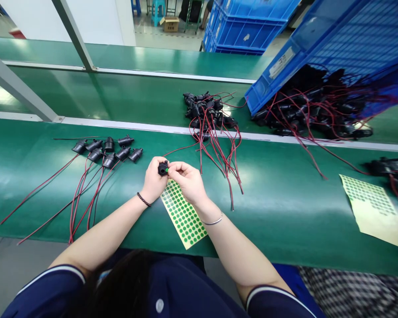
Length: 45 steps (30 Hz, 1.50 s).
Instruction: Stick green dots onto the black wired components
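My left hand is closed around a small black pump, a round plastic part with a hole in its end face and a red wire trailing off behind. Between the thumb and forefinger of my right hand is a small green round sticker, held against the pump's side. Whether it is stuck down, I cannot tell. Beneath my hands lies a pale sheet of green dot stickers, partly covered by the right hand. Left of my hands, several black pumps sit grouped, their wires pointing toward me.
A heap of wired pumps lies ahead, across the white rail. At the right, a tilted blue crate spills more pumps. A second, partly used sticker sheet is on the right of the green bench. Metal posts stand at left.
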Each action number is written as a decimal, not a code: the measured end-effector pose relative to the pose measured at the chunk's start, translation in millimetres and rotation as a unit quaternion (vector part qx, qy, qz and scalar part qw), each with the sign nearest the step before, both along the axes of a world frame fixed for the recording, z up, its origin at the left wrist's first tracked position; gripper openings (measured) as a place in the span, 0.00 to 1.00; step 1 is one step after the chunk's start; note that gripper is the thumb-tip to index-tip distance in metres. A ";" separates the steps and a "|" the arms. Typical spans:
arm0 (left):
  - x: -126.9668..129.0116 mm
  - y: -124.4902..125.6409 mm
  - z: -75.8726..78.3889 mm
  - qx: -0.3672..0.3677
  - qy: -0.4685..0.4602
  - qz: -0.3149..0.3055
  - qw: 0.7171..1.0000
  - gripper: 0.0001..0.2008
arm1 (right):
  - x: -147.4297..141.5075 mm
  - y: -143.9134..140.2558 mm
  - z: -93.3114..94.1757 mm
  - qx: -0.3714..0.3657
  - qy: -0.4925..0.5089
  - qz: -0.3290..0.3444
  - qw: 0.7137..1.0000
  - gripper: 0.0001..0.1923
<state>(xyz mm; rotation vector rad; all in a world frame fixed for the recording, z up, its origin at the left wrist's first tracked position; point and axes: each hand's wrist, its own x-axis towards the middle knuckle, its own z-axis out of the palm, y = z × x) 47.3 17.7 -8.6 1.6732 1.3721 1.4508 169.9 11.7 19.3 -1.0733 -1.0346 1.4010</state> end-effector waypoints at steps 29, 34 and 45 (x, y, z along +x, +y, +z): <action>-1.0 -0.1 -11.5 0.095 0.076 0.023 0.992 0.15 | -5.4 -5.0 2.5 0.045 -0.071 -0.046 0.995 0.08; 0.1 -2.9 -9.5 0.103 0.077 0.032 0.991 0.14 | -4.4 -3.8 2.8 0.028 -0.040 -0.028 0.998 0.13; -0.3 -5.5 -4.5 0.091 0.067 0.020 0.993 0.16 | -1.7 -3.5 3.2 0.022 -0.044 -0.002 0.999 0.11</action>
